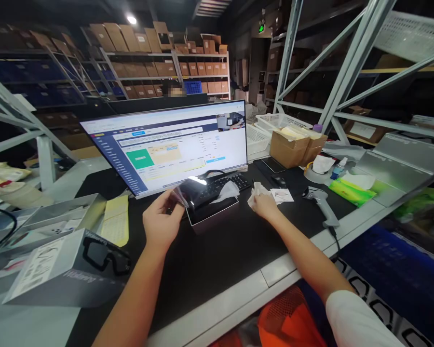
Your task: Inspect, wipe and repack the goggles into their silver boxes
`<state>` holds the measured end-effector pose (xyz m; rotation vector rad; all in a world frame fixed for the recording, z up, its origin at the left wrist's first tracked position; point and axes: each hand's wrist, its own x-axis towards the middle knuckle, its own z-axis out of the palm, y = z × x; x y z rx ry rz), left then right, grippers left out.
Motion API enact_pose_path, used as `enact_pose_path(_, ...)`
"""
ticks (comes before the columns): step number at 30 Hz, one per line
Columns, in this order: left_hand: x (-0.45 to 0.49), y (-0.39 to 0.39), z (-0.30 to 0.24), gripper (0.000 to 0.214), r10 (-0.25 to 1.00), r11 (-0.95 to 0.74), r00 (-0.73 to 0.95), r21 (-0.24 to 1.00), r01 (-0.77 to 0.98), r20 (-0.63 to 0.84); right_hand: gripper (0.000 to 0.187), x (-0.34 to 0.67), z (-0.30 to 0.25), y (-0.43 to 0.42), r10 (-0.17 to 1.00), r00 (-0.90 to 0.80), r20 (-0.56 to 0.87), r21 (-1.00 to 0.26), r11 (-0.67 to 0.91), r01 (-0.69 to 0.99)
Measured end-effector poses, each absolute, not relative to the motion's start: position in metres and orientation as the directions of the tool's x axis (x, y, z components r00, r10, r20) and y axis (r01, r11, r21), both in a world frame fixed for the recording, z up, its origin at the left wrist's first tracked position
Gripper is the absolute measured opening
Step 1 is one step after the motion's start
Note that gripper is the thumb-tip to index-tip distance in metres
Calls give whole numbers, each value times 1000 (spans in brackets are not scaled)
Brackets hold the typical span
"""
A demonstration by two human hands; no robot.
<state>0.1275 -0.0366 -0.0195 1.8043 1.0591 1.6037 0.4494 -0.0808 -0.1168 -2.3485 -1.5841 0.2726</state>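
Observation:
My left hand (161, 219) is closed on the edge of a glossy, dark, see-through curved lens (196, 189), which it holds up over the desk. A crumpled white cloth (256, 193) is pinched in my right hand (265, 206), low over the desk mat. Between the hands lies a small open box (217, 211) with a dark inside and a white rim. A piece of thin white wrapping (228, 192) rests at its back edge, by the keyboard (238, 181). A small printed card (282, 195) lies just right of the cloth.
A large monitor (173, 154) stands behind the keyboard. To the right are a barcode scanner (321, 207), a green tissue pack (354, 189) and cardboard boxes (288, 148). Grey goggle boxes (72, 270) and a yellow bubble mailer (115, 221) sit on the left.

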Motion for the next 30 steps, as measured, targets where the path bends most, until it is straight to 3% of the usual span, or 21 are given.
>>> enact_pose_path(3, 122, -48, -16, 34, 697, -662, 81, 596, 455, 712, 17, 448, -124, -78, 917, 398, 20, -275, -377, 884)
enact_pose_path(6, 119, -57, -8, 32, 616, -720, 152, 473, 508, 773, 19, 451, -124, -77, 911, 411, 27, -248, -393, 886)
enact_pose_path(12, 111, -60, 0, 32, 570, -774, 250, 410, 483, 782, 13, 455, -123, -77, 892, 450, 52, -296, -417, 860)
enact_pose_path(18, 100, -57, 2, 38, 560, -821, 468, 380, 426, 684, 17, 456, -92, -77, 818, 548, 176, -521, -395, 757)
enact_pose_path(25, 106, -69, 7, 42, 459, -887, 713, 323, 330, 530, 24, 420, 4, -72, 795, 486, 363, -809, 11, 587)
enact_pose_path(30, 116, -74, 0, 46, 440, -898, 700, 278, 341, 563, 23, 354, 36, -98, 891, 239, 385, -893, 294, 342)
